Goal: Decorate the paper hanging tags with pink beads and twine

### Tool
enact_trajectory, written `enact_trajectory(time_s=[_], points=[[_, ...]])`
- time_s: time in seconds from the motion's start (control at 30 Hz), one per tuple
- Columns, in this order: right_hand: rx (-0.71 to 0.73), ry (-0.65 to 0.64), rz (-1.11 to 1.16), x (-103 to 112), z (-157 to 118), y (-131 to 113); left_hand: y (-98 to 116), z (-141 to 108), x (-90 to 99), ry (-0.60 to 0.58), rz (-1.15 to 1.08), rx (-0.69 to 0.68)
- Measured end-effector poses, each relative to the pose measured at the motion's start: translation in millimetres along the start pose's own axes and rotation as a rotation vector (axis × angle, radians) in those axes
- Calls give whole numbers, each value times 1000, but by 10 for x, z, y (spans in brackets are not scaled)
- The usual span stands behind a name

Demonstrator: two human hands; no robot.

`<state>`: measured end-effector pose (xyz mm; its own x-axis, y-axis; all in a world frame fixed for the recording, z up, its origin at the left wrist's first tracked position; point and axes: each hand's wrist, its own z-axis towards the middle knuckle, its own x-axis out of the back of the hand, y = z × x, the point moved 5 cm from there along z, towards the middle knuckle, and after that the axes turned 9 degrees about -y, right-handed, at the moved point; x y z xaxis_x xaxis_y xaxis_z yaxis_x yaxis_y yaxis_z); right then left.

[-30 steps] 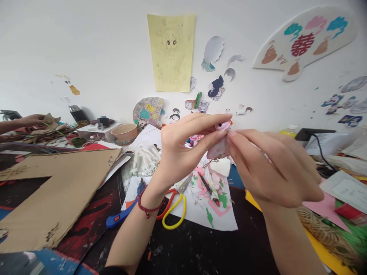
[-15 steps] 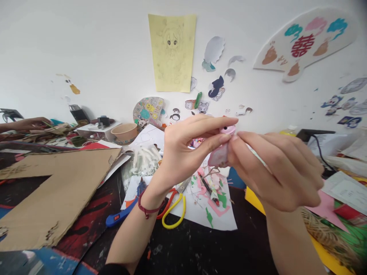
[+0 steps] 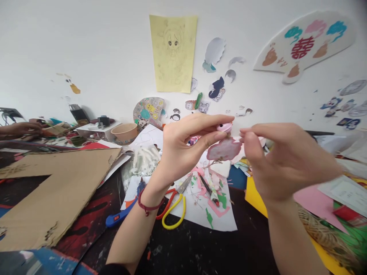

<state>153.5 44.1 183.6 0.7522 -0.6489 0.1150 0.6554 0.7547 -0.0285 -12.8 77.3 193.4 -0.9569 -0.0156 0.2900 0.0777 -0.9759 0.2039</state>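
Between thumb and fingers, my left hand pinches a small pink piece with a dark round spot. Just below it hangs a flat pinkish-grey piece with a wavy edge; whether the two are joined is unclear. My right hand is slightly blurred, to the right of these pieces, with thumb and forefinger tips pressed together. Anything between those tips is too small to make out. A gap separates the right fingertips from the pink piece.
Scissors and a blue glue gun lie below my left hand. Paper with scraps is in the middle, cardboard at left, twine at right. Another person's hand shows at far left.
My right hand has pulled away to the right from the pink piece, exposing more of the wavy piece. The other person's hand has moved left.
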Motion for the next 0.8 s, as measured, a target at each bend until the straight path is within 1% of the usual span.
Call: enact_trajectory(time_s=[0.03, 0.1, 0.13, 0.2, 0.37, 0.57, 0.7, 0.8], points=[[-131, -41, 124, -38, 15, 37, 10, 3, 6, -1, 4, -11], [-311, -165, 347, -136, 25, 65, 28, 7, 14, -5, 16, -24], [-362, -217, 425, -172, 24, 61, 37, 8, 15, -11, 23, -29], [-425, -250, 519, -194, 18, 53, 52, 10, 11, -24, 36, -34], [-489, -208, 605, -183, -8, 65, 85, 10, -2, -29, 74, -68], [-557, -247, 657, -208, -45, 103, 117, 7, -15, -24, 125, -101], [-607, -268, 686, -216, -70, 121, 114, 3, -26, -28, 121, -97], [-628, -259, 706, -219, -76, 120, 97, 3, -38, -26, 109, -78]])
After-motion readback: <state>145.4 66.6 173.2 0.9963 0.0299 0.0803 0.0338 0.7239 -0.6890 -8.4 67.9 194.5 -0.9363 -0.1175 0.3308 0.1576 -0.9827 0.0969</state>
